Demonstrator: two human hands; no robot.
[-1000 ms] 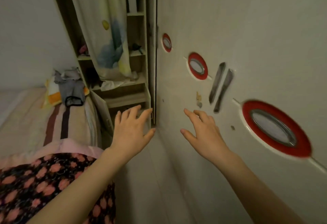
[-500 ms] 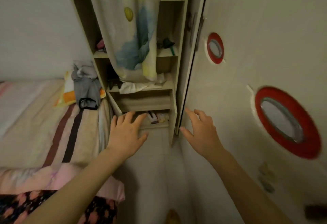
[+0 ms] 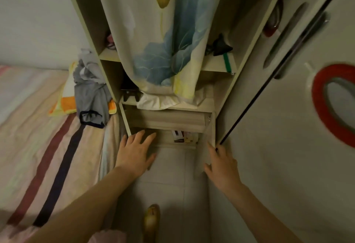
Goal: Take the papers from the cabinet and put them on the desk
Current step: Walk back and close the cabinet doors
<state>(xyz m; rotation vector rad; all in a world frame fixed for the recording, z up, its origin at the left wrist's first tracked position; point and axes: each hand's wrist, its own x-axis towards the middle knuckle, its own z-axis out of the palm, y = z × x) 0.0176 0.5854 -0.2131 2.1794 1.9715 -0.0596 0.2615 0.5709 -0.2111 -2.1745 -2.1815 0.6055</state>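
A narrow open cabinet (image 3: 221,108) of pale wood stands ahead, between the bed and a wardrobe. A printed curtain (image 3: 163,37) hangs over its upper shelves. White crumpled sheets (image 3: 165,101) lie on a middle shelf under the curtain's hem. The bottom compartment holds a few small books or packets (image 3: 182,137) standing at its right. My left hand (image 3: 134,152) is spread, fingers apart, in front of the bottom compartment's left side, holding nothing. My right hand (image 3: 221,164) is open at the cabinet's lower right edge, fingertips by the wardrobe door's dark edge.
A bed (image 3: 38,137) with a striped cover fills the left, with grey clothes (image 3: 90,93) piled by the cabinet. The wardrobe door (image 3: 288,127) with red-ringed oval windows and long handles closes off the right. A narrow strip of tiled floor (image 3: 169,185) runs between; a yellow slipper (image 3: 151,219) is below.
The view has swung left from the wardrobe door to the open cabinet and moved closer. Both hands have reached forward and down to the bottom compartment.
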